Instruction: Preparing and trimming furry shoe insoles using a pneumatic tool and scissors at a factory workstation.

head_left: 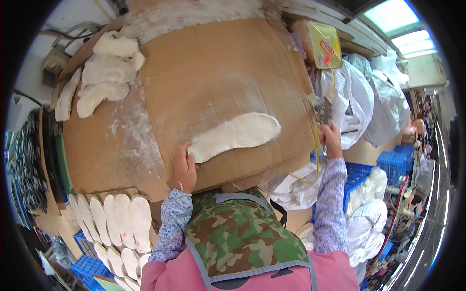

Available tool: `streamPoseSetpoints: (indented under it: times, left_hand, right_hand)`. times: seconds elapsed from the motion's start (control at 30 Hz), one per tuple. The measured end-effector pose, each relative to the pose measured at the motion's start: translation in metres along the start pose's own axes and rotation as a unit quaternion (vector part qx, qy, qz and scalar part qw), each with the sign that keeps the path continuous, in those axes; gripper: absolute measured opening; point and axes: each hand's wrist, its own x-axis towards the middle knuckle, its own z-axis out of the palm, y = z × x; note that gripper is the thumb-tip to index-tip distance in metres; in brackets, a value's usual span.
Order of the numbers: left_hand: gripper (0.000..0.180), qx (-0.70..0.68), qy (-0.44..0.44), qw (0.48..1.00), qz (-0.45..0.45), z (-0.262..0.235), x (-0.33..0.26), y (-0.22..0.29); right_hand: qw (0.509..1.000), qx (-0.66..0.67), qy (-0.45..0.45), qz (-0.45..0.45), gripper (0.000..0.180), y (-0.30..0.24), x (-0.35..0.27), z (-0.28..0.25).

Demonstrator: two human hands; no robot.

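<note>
A white, fuzzy-edged insole point(238, 132) lies slantwise on a brown cardboard sheet point(218, 63) in front of me. My left hand point(185, 169) pinches its narrower left end, with the thumb on the near side. Off the cardboard's right edge, my right hand point(332, 141) is closed round a grey metal spray gun point(324, 109), held upright and apart from the insole. A yellowish hose point(333, 80) runs down toward the gun from a yellow plastic jug point(324, 46). The fingers' far side on the gun is hidden.
Fluffy white insoles point(109, 70) are heaped at the far left. Several flat insoles point(116, 220) stand in rows at lower left, near a blue crate point(90, 269). White plastic bags point(347, 102) bulge along the right side. White fluff coats parts of the table.
</note>
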Motion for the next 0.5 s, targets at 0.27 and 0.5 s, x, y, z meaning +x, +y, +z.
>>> streamPoseSetpoints:
  times: [0.27,0.5]
  left_hand:
    - [0.044,-0.054,0.0,0.998,0.03,0.009,0.0,0.002]
    - [0.046,0.032,-0.03,0.999,0.006,0.0,-0.004,-0.006]
  right_hand:
    - [0.997,-0.051,-0.055,-0.018,0.015,-0.043,-0.126,0.037]
    - [0.912,-0.208,-0.304,-0.182,0.059,-0.089,-0.184,0.138]
